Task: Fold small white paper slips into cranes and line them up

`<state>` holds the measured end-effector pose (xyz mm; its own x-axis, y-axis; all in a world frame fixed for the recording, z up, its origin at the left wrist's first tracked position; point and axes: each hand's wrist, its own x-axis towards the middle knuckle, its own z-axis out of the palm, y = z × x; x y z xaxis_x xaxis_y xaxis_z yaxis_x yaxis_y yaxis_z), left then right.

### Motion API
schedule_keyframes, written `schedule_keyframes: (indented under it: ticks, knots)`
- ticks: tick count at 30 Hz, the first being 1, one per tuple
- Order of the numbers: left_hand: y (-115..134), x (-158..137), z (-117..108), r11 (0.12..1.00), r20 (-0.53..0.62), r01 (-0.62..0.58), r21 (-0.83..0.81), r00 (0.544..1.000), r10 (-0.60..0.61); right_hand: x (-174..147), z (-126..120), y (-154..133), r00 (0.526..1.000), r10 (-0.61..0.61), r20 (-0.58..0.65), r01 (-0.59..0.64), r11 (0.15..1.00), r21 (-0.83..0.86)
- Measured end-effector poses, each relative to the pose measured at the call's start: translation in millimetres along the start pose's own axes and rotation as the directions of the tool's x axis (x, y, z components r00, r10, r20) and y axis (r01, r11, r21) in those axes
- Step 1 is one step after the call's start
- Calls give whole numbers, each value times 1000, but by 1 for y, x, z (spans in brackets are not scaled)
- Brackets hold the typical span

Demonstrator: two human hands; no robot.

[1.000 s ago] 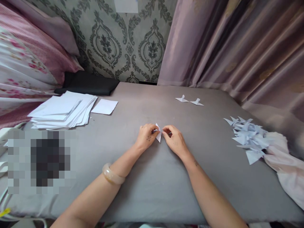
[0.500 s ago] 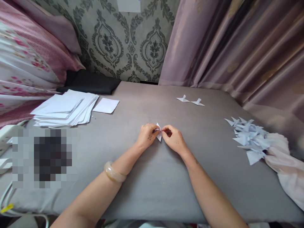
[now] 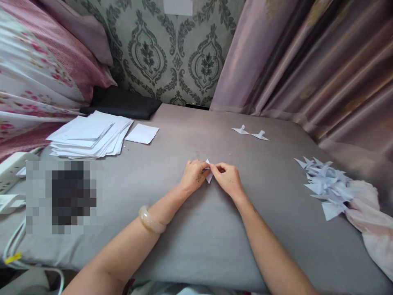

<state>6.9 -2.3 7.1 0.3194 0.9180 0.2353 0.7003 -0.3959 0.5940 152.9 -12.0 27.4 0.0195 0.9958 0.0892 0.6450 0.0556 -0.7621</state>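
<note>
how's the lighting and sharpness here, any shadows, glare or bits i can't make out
In the head view, light is soft, with faint shadow on the gray cloth by the left forearm; a small highlight marks the bangle; the folded paper is partly covered by the left hand; a pixelated patch hides whatever lies there.

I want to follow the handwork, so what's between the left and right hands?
A folded white paper, partly hidden, sits between left hand and right hand, in the head view.

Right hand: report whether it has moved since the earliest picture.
Yes: the right hand shifted slightly leftward, toward the left hand, judged against the two distant folded papers.
</note>
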Motion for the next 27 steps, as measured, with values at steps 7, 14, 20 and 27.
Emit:
schedule_keyframes:
  ticks: [7, 14, 20, 27]
  knots:
    - [-1, 0, 0, 999, 22, 4, -49, 1000, -3, 5, -1, 7, 997, 53, 54, -60, 989, 136]
    - [-1, 0, -2, 998, 35, 4, -65, 999, -2, 6, -2, 7, 974, 182, 135, -211, 947, 242]
    - [-2, 1, -1, 997, 35, 8, -75, 999, -5, 6, -5, 5, 908, 316, 274, -398, 853, 339]
    - [-1, 1, -5, 995, 36, 18, -94, 999, -14, 7, -7, 1, 918, 296, 264, -379, 850, 366]
